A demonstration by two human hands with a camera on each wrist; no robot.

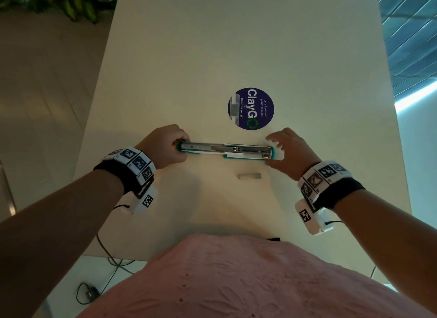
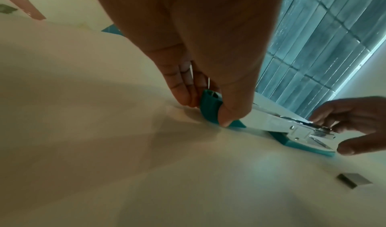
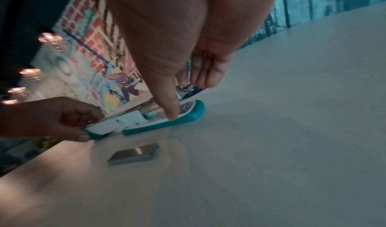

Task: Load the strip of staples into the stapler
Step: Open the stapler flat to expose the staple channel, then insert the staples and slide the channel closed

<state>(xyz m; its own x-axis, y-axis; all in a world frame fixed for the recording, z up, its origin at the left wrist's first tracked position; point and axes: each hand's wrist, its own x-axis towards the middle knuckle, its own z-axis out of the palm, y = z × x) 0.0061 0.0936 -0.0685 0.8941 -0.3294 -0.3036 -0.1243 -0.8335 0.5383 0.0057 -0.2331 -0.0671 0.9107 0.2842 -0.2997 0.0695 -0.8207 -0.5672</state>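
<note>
A teal stapler lies swung open flat on the pale table, its metal staple channel facing up. My left hand pinches its left teal end between thumb and fingers. My right hand is at the right end. Its thumb tip touches the teal base and its fingers stay straight, just past the far side. The grey strip of staples lies loose on the table a little in front of the stapler's right half, also seen in the left wrist view and the right wrist view.
A round blue "ClayGO" sticker is stuck flat on the table just behind the stapler. The table's left edge drops to the floor, where cables lie. A leafy plant stands at the far left.
</note>
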